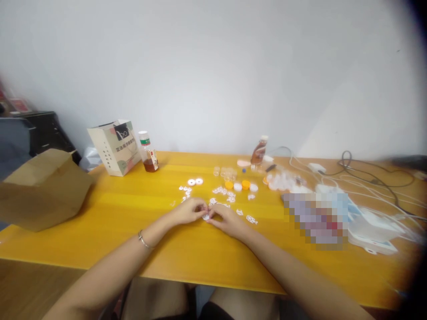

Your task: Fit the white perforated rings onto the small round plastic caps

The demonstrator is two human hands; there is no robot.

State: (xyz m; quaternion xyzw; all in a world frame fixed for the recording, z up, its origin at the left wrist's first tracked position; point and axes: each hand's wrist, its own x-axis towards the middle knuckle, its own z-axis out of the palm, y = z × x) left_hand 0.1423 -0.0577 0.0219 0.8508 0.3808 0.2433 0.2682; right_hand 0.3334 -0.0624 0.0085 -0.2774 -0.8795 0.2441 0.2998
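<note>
Both hands pinch one small white cut-out piece (206, 217) over the yellow wooden desk (133, 231).

I see my left hand (188, 211) and right hand (227, 218) meeting, fingers narrowed on it mid-assembly; I judge the next move needs a fine, steady grip.

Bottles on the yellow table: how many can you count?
2. One bottle stands beside the paper bag; the other bottle stands farther right near the cables. None seem hidden.
</note>
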